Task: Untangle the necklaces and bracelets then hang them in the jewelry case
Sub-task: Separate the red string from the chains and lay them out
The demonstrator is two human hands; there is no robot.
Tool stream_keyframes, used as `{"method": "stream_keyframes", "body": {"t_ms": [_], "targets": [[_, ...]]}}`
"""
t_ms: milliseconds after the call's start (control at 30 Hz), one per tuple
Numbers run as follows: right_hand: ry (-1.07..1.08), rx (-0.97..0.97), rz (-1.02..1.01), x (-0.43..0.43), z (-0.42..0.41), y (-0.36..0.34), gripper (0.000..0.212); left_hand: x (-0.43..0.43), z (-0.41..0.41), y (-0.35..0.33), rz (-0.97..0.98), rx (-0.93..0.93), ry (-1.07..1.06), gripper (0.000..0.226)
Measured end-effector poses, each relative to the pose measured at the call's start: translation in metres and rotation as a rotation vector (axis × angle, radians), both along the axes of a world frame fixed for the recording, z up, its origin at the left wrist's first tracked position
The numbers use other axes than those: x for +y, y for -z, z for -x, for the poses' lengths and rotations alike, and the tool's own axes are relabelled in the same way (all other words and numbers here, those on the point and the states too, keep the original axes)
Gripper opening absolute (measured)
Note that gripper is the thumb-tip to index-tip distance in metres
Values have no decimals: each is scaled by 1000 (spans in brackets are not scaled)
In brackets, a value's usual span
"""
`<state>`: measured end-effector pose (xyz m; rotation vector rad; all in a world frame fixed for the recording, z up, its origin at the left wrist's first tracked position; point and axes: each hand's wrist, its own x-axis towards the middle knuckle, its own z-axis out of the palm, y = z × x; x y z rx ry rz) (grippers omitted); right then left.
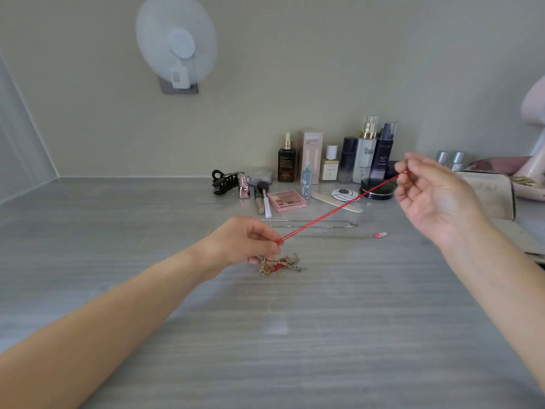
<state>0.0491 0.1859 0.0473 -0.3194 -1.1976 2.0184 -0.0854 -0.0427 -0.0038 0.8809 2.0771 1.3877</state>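
Fingers of L hand [247, 245] & R hand [436, 199] clamped on thin red cord necklace [339, 208], taut above grey worktop [295, 335], lower end caught in small gold tangled chain heap [281, 265]. Two silver chains [333, 236] lay straightened behind; none hung yet.

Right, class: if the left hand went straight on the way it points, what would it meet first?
Probably the silver chain with the pink pendant, lying just beyond the left hand that pinches the red cord; the eyeshadow palette lies further. Hand height is unclear.
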Motion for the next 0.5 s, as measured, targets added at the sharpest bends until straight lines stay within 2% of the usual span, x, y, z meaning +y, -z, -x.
{"method": "stream_keyframes", "body": {"t_ms": [100, 167, 267, 367, 500], "targets": [[11, -12, -8, 1, 0, 0, 12, -1, 0, 0, -31, 0, -33, 10], [35, -96, -120, 3, 1, 2, 11, -1, 0, -1, -33, -3, -42, 11], [-10, -427, -570, 4, -1, 8, 10, 0, -2, -2, -38, 5, -83, 14], [-191, -768, -994, -4, -1, 15, 13, 2, -6, -5, -98, -98, -70, 13], [-298, -992, -1373, -18, 2, 25, 14, 2, -12, -7, -144, -224, -21, 11]]}}
